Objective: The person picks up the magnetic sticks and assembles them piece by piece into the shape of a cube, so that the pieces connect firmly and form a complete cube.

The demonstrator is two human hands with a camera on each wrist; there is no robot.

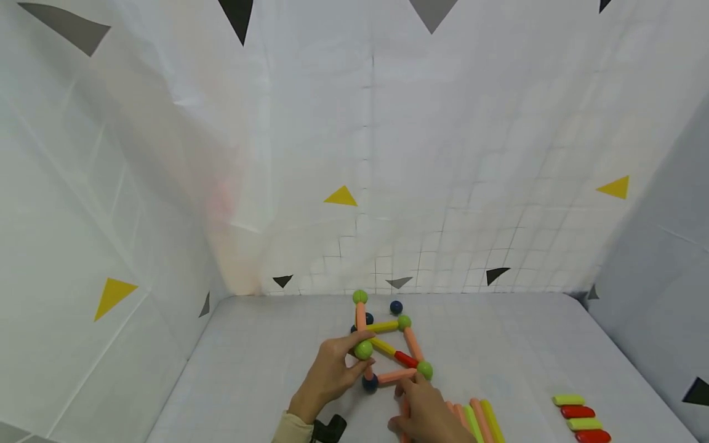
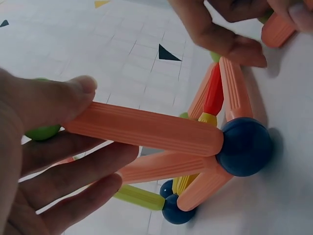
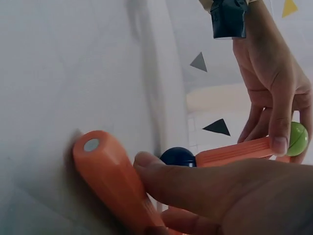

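A frame of orange, yellow and red rods joined by green and dark blue balls (image 1: 388, 344) stands on the white table (image 1: 266, 369). My left hand (image 1: 351, 358) grips a green ball (image 1: 363, 349) at the frame's near left corner, and its thumb (image 2: 73, 95) lies on an orange rod (image 2: 146, 127) that runs down to a dark blue ball (image 2: 244, 147). My right hand (image 1: 412, 389) is just below another green ball (image 1: 424, 369) and pinches a loose orange rod (image 3: 112, 181) against the table.
Several loose orange and yellow-green rods (image 1: 479, 421) lie at the front beside my right hand. Short yellow and red pieces (image 1: 580, 418) lie front right. A loose dark blue ball (image 1: 396, 306) sits behind the frame. White walls close in the table.
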